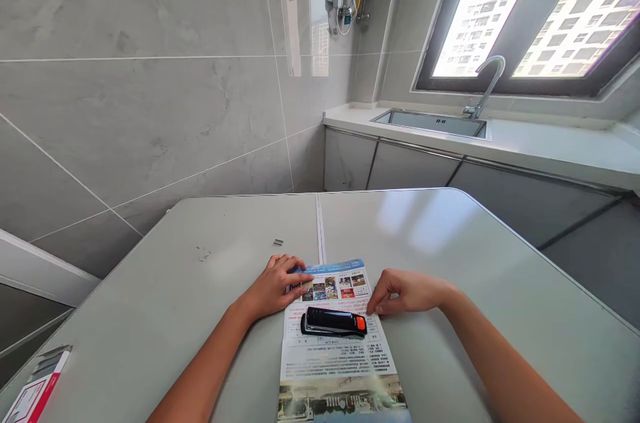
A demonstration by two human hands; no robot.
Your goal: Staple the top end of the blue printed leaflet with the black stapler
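Note:
A printed leaflet with a blue band, small photos and text lies on the table in front of me. Across its middle rests a black stapler with an orange-red end pointing right. My left hand lies on the leaflet's upper left edge, its fingers stretched out over the paper. At the right edge, my right hand is closed, with bent fingers and thumb meeting at the paper beside the stapler's orange end. Neither hand touches the stapler.
Short staple strips and scattered loose staples lie on the white table. A red and white box sits at the lower left. Beyond the table are a counter with a sink and faucet.

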